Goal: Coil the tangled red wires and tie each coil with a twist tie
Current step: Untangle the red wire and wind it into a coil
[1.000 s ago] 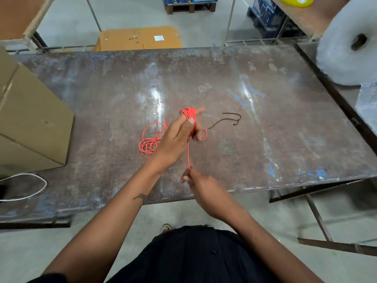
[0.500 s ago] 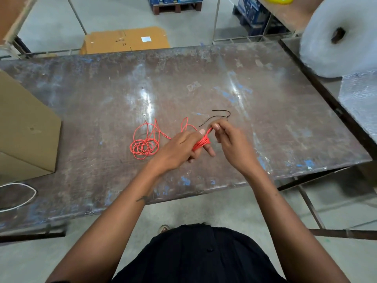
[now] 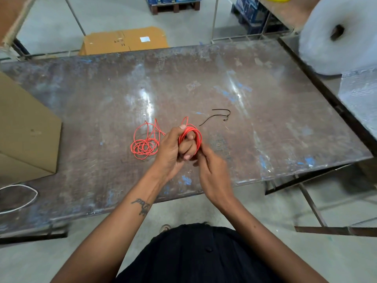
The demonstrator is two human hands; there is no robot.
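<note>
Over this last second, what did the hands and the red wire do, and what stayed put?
The right hand went from pulling a strand taut near the table edge up to the left hand, which now holds the red coil wound round its fingers. The loose red tangle and black twist tie stayed on the table.

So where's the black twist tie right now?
In the head view the black twist tie lies loose on the metal table, just beyond and right of the red coil in the left hand.
</note>
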